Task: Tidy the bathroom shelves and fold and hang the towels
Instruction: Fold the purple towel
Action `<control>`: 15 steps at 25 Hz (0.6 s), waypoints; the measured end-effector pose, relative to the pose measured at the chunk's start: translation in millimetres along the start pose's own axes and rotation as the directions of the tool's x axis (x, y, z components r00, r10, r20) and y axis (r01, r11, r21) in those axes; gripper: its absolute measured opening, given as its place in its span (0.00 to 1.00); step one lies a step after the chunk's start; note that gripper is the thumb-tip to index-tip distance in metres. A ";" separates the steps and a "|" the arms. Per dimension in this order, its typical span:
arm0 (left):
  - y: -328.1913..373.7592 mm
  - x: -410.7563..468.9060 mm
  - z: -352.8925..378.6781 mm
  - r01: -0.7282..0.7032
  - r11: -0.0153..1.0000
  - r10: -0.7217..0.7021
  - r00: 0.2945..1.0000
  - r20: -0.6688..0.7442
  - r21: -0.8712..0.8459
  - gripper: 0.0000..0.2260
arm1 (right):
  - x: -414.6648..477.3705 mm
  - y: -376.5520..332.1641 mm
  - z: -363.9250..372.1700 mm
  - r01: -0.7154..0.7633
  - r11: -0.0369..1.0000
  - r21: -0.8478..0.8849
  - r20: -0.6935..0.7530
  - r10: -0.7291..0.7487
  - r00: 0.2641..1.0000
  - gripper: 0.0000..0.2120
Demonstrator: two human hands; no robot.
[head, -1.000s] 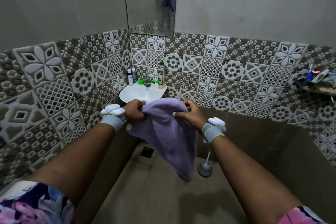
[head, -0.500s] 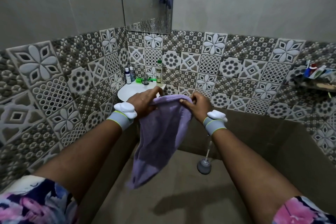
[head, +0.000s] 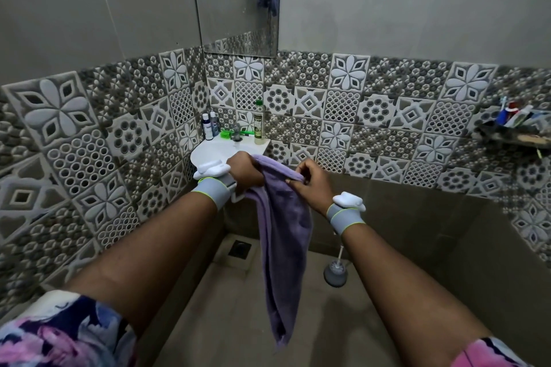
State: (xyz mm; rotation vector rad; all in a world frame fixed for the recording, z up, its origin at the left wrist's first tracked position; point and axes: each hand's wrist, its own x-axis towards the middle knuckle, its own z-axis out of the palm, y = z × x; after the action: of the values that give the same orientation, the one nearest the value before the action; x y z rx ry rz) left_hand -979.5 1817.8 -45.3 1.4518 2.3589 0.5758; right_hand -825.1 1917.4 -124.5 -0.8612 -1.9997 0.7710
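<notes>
Holding the purple towel (head: 283,235) by its top edge, I have my left hand (head: 246,174) clenched round one bunched corner and my right hand (head: 313,186) pinching the edge just beside it, both on the near side of the white corner sink (head: 213,150). The towel hangs down in a long narrow drape above the floor (head: 226,322). A toilet brush (head: 335,274) stands to its right; a cluttered shelf (head: 512,135) is on the far right wall.
</notes>
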 end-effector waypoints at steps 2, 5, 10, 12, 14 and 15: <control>3.1 0.5 1.3 0.048 0.979 -0.051 0.999 -0.009 -0.200 0.20 | -3.4 -3.1 2.4 0.041 0.999 0.011 -0.003 -0.041 0.999 0.13; 13.3 -5.4 3.0 0.110 0.913 -0.107 0.994 0.031 -0.393 0.13 | -5.3 -8.1 9.2 0.096 0.995 0.042 -0.024 -0.095 0.995 0.11; 21.2 -8.9 2.0 0.161 0.887 -0.140 0.987 0.079 -0.433 0.17 | -2.5 -14.8 13.6 0.182 0.983 0.025 -0.155 -0.176 0.972 0.08; 25.5 -11.6 1.4 0.194 0.844 -0.157 0.981 0.115 -0.500 0.13 | -5.2 -19.9 14.7 0.209 0.977 0.033 -0.179 -0.200 0.963 0.07; 29.1 -15.0 -1.8 0.237 0.753 -0.171 0.971 0.166 -0.614 0.10 | -8.7 -22.0 15.0 0.192 0.975 0.111 -0.168 -0.172 0.971 0.08; 30.5 -16.9 -4.0 0.258 0.703 -0.173 0.966 0.193 -0.663 0.08 | -10.1 -21.7 15.9 0.165 0.974 0.155 -0.153 -0.141 0.978 0.09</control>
State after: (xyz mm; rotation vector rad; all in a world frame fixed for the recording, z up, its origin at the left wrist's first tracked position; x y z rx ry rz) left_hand -950.4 1814.3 -26.1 0.8218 1.8581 1.1123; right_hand -840.5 1893.5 -120.1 -0.6371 -1.8241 0.7561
